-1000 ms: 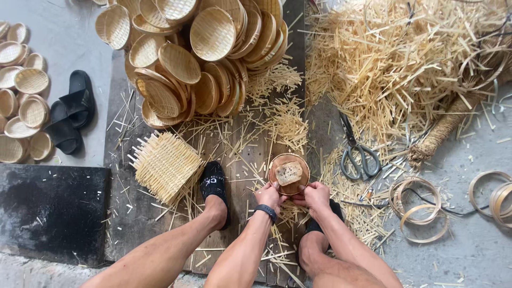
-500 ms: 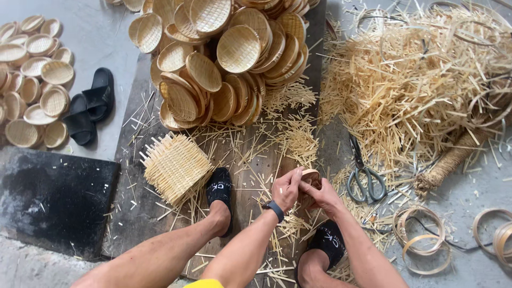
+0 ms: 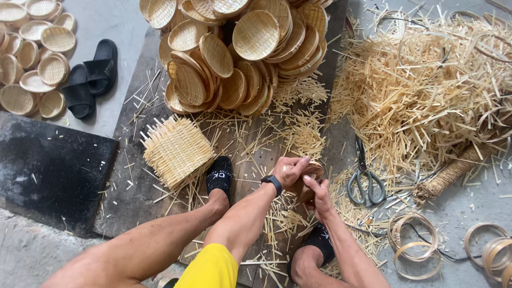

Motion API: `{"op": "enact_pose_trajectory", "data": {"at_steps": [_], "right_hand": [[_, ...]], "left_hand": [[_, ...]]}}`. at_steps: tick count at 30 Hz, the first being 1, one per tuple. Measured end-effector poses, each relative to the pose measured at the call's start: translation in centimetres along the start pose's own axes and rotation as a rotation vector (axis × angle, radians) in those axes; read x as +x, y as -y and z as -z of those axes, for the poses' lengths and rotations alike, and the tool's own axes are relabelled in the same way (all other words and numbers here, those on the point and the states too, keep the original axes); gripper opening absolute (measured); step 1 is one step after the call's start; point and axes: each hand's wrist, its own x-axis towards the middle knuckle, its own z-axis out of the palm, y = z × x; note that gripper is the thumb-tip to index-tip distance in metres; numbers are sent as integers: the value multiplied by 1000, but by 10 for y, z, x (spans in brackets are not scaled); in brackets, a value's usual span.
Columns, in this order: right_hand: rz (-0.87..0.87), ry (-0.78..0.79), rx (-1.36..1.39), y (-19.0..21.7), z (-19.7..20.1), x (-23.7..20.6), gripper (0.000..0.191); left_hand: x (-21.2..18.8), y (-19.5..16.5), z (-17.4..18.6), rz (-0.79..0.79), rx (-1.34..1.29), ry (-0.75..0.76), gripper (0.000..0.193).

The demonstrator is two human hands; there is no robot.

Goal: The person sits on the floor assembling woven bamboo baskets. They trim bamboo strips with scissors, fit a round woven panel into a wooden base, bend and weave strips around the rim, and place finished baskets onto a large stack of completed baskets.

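Both my hands press together around a small round brown basket form, held on edge above the wooden board. My left hand, with a black watch on the wrist, covers its top and left side. From below and the right, my right hand cups it. Most of the form is hidden between my palms. My feet in black sandals rest on the board on either side of my arms.
A square woven bamboo mat lies left of my foot. Finished round baskets are heaped at the back, with several more at far left. Scissors, a strip pile, bamboo hoops and loose sandals surround me.
The round form faced up between my fingertips a second ago; it is now turned on edge and enclosed by both palms. The view has shifted left and slightly down.
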Motion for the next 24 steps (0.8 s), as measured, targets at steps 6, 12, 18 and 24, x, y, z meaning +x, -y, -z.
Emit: {"op": "enact_pose_trajectory", "data": {"at_steps": [6, 12, 18, 24], "right_hand": [[1, 274, 396, 1, 35, -34, 64], [70, 251, 418, -14, 60, -28, 59], [60, 249, 406, -10, 25, -27, 61], [96, 141, 87, -11, 13, -12, 72]], "left_hand": [[33, 3, 70, 5, 324, -69, 57], [61, -79, 181, 35, -970, -272, 93], [17, -66, 106, 446, -246, 42, 87], [-27, 25, 19, 382, -556, -166, 34]]}}
